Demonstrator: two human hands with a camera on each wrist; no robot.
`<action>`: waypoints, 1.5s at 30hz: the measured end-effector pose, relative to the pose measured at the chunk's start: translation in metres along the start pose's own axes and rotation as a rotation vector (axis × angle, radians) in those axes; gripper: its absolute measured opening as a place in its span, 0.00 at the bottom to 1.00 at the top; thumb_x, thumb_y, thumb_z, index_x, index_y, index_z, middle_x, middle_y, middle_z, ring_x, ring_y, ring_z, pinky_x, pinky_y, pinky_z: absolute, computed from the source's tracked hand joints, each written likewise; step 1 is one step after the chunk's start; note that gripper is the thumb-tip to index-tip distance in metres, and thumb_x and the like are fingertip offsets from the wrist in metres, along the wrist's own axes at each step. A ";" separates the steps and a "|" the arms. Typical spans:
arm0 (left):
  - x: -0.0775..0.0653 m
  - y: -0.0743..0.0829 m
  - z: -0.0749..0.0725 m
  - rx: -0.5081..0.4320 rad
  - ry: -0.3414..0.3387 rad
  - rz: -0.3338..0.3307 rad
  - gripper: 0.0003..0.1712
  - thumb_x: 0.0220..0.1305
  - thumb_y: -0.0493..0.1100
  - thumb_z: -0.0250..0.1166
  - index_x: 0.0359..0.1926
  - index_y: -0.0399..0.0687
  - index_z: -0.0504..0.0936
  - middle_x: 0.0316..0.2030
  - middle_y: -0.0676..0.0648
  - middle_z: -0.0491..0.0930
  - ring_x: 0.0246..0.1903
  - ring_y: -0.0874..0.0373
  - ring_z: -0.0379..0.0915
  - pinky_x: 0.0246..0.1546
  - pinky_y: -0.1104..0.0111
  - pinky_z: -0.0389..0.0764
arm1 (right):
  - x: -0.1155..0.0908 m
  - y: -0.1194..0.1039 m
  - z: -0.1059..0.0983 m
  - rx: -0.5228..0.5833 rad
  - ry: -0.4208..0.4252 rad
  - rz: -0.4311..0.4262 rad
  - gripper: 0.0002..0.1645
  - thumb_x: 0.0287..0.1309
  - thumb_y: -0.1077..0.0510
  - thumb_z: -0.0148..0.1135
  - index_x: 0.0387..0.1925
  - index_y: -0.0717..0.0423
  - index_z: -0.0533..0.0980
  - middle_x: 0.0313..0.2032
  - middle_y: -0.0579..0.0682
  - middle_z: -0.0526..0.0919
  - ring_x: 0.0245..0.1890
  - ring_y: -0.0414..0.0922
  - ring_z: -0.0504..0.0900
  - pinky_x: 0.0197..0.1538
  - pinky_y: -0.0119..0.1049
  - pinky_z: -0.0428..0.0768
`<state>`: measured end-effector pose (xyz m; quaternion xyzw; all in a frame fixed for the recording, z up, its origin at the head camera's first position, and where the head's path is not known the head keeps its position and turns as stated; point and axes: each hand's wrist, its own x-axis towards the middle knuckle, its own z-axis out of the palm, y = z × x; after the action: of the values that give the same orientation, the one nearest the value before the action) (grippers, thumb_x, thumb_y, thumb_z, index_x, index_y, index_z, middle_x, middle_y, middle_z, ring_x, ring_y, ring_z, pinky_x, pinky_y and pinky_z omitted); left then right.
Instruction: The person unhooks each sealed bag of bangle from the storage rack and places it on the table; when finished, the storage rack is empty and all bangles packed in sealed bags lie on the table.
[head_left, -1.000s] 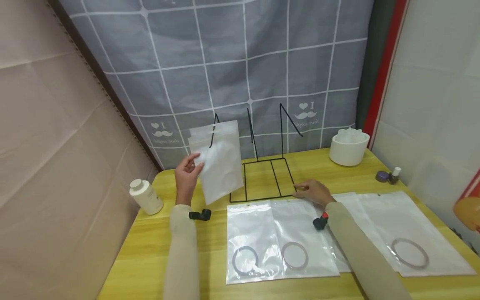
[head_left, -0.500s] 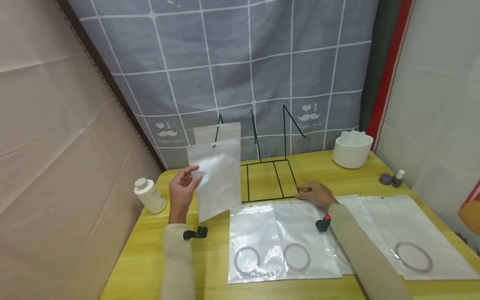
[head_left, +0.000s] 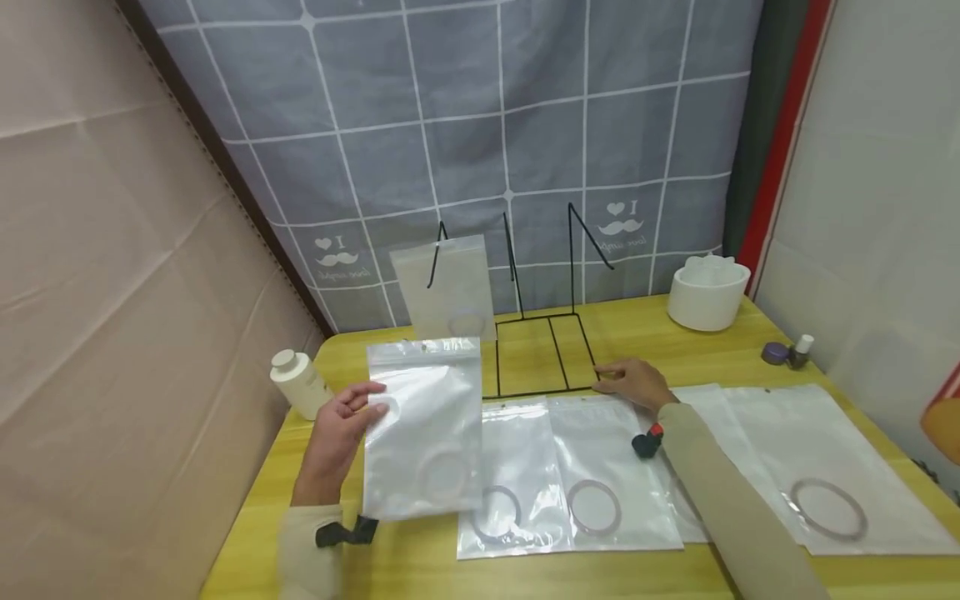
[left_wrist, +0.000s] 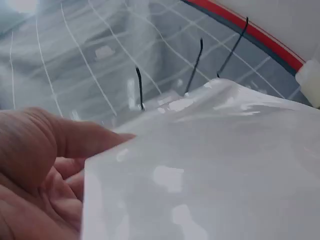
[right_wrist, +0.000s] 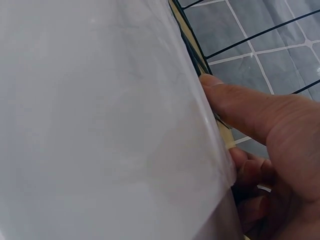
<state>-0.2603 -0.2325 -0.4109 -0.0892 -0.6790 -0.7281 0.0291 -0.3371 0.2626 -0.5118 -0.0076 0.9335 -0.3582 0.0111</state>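
My left hand (head_left: 337, 433) pinches the left edge of a zip-lock bag (head_left: 423, 425), with a faint ring showing low inside it. In the left wrist view, the thumb lies on top of this glossy bag (left_wrist: 210, 175). Behind it, another zip-lock bag (head_left: 441, 287) hangs on the left hook of a black wire rack (head_left: 558, 353). My right hand (head_left: 636, 383) holds the rack's front right corner between thumb and fingers. Seen from the right wrist, the thumb (right_wrist: 235, 102) sits against the wire, beside a large pale bag surface (right_wrist: 110, 120).
Flat zip-lock bags with rings lie in front of the rack (head_left: 622, 454) and farther right (head_left: 787, 442). A white bottle (head_left: 300, 383) stands at left. At right are a white pot (head_left: 708, 296), a purple lid (head_left: 774, 353) and a small white-capped bottle (head_left: 801, 352).
My left hand has drawn the bag off the left hook, down and toward me, while the one behind it stays hanging. My right hand has kept its place at the rack corner.
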 end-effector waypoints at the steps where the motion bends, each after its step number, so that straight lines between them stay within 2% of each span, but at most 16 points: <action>1: 0.001 -0.010 -0.005 -0.004 -0.001 -0.086 0.12 0.63 0.26 0.64 0.44 0.42 0.83 0.30 0.54 0.85 0.31 0.64 0.78 0.36 0.73 0.80 | 0.001 0.000 -0.002 -0.006 -0.001 -0.002 0.35 0.53 0.37 0.74 0.61 0.44 0.81 0.39 0.49 0.83 0.37 0.46 0.74 0.38 0.39 0.68; 3: 0.002 -0.030 -0.013 0.038 0.018 -0.251 0.11 0.63 0.28 0.65 0.44 0.42 0.83 0.27 0.54 0.83 0.30 0.62 0.79 0.35 0.70 0.80 | 0.002 0.001 -0.005 -0.015 0.001 -0.004 0.35 0.53 0.37 0.74 0.61 0.44 0.81 0.38 0.49 0.83 0.36 0.46 0.74 0.37 0.39 0.68; 4: 0.002 -0.040 -0.017 0.081 0.031 -0.308 0.10 0.63 0.29 0.67 0.45 0.41 0.84 0.26 0.53 0.83 0.30 0.61 0.79 0.34 0.69 0.81 | 0.003 0.001 -0.007 -0.015 0.004 -0.002 0.35 0.52 0.37 0.74 0.61 0.44 0.81 0.38 0.49 0.83 0.36 0.46 0.74 0.37 0.39 0.68; 6: 0.003 -0.057 -0.023 0.205 0.067 -0.377 0.11 0.62 0.32 0.70 0.45 0.39 0.84 0.27 0.53 0.84 0.29 0.60 0.79 0.33 0.68 0.80 | 0.005 0.001 -0.010 -0.019 0.008 0.000 0.35 0.52 0.36 0.74 0.61 0.44 0.81 0.37 0.49 0.83 0.35 0.46 0.73 0.36 0.39 0.68; 7: 0.003 -0.064 -0.025 0.274 0.083 -0.387 0.12 0.60 0.34 0.71 0.46 0.38 0.84 0.28 0.53 0.84 0.28 0.60 0.78 0.33 0.68 0.79 | 0.005 0.001 -0.012 -0.020 0.007 -0.004 0.35 0.53 0.36 0.74 0.61 0.44 0.81 0.37 0.49 0.83 0.35 0.47 0.73 0.36 0.39 0.67; 12: 0.006 -0.081 -0.029 0.533 0.153 -0.329 0.17 0.53 0.38 0.77 0.43 0.37 0.84 0.30 0.49 0.83 0.29 0.57 0.73 0.32 0.67 0.74 | 0.007 0.000 -0.017 -0.014 0.017 -0.004 0.36 0.53 0.37 0.74 0.61 0.44 0.80 0.38 0.49 0.83 0.36 0.47 0.74 0.37 0.39 0.68; 15: 0.009 -0.085 -0.028 0.664 0.143 -0.275 0.17 0.52 0.40 0.78 0.43 0.41 0.86 0.38 0.45 0.82 0.37 0.54 0.73 0.38 0.65 0.74 | 0.007 -0.001 -0.017 -0.005 0.023 -0.009 0.35 0.53 0.38 0.74 0.61 0.45 0.81 0.36 0.49 0.83 0.35 0.47 0.73 0.36 0.39 0.68; 19: 0.013 -0.086 -0.026 0.848 0.104 -0.171 0.19 0.52 0.42 0.79 0.45 0.42 0.87 0.38 0.45 0.78 0.39 0.51 0.70 0.40 0.62 0.70 | 0.006 -0.001 -0.018 0.003 0.037 -0.030 0.35 0.54 0.39 0.74 0.61 0.46 0.81 0.37 0.50 0.83 0.35 0.47 0.74 0.36 0.39 0.68; 23: 0.015 -0.088 -0.026 0.939 0.044 -0.153 0.24 0.53 0.45 0.78 0.51 0.42 0.87 0.41 0.41 0.82 0.41 0.49 0.76 0.45 0.55 0.77 | 0.005 0.000 -0.018 0.003 0.043 -0.046 0.35 0.54 0.39 0.74 0.61 0.47 0.81 0.38 0.50 0.83 0.35 0.46 0.74 0.37 0.39 0.69; 26: 0.016 -0.087 -0.025 0.965 0.004 -0.193 0.29 0.56 0.49 0.77 0.57 0.43 0.85 0.45 0.40 0.82 0.44 0.48 0.76 0.47 0.53 0.77 | 0.005 0.002 -0.019 -0.002 0.044 -0.045 0.34 0.54 0.39 0.74 0.61 0.47 0.81 0.38 0.49 0.83 0.35 0.46 0.74 0.37 0.39 0.69; 31: 0.020 -0.085 -0.024 0.975 -0.016 -0.230 0.31 0.55 0.51 0.77 0.58 0.45 0.84 0.39 0.44 0.80 0.38 0.52 0.71 0.38 0.61 0.74 | 0.006 0.003 -0.020 -0.001 0.048 -0.031 0.34 0.53 0.38 0.74 0.60 0.46 0.81 0.39 0.50 0.84 0.36 0.47 0.75 0.37 0.39 0.69; 35: 0.034 -0.084 -0.024 0.928 -0.030 -0.230 0.29 0.57 0.52 0.76 0.59 0.46 0.84 0.35 0.45 0.78 0.34 0.54 0.69 0.33 0.65 0.71 | 0.005 0.005 -0.018 -0.001 0.046 -0.007 0.34 0.53 0.38 0.74 0.60 0.45 0.82 0.42 0.51 0.84 0.38 0.47 0.75 0.38 0.39 0.70; 38: 0.053 -0.078 -0.022 0.867 -0.038 -0.177 0.27 0.63 0.52 0.71 0.60 0.45 0.83 0.33 0.45 0.77 0.31 0.54 0.69 0.30 0.66 0.70 | 0.003 0.007 -0.013 0.001 0.039 0.008 0.34 0.53 0.37 0.74 0.60 0.45 0.82 0.45 0.52 0.84 0.39 0.47 0.75 0.39 0.39 0.70; 40: 0.067 -0.071 -0.019 0.826 -0.014 -0.121 0.25 0.67 0.52 0.69 0.60 0.45 0.83 0.36 0.44 0.78 0.33 0.53 0.71 0.30 0.67 0.71 | 0.002 0.007 -0.008 0.009 0.036 0.013 0.34 0.53 0.37 0.74 0.59 0.44 0.82 0.46 0.51 0.84 0.39 0.47 0.75 0.39 0.39 0.70; 43: 0.091 -0.059 -0.015 0.703 0.048 -0.017 0.23 0.69 0.48 0.66 0.60 0.43 0.82 0.45 0.40 0.82 0.41 0.50 0.74 0.35 0.68 0.75 | 0.000 0.005 0.000 0.029 0.024 0.007 0.34 0.52 0.38 0.75 0.59 0.45 0.82 0.45 0.52 0.84 0.39 0.47 0.75 0.39 0.39 0.70; 45: 0.109 -0.052 -0.012 0.604 0.097 0.046 0.22 0.69 0.46 0.67 0.60 0.42 0.82 0.52 0.39 0.81 0.49 0.48 0.73 0.44 0.66 0.74 | -0.001 0.004 0.005 0.036 0.020 0.006 0.33 0.52 0.38 0.75 0.58 0.45 0.83 0.46 0.51 0.85 0.39 0.47 0.75 0.39 0.39 0.71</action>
<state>-0.3769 -0.2318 -0.4445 -0.0570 -0.8603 -0.4959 0.1034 -0.3357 0.2624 -0.5178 -0.0008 0.9270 -0.3750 0.0031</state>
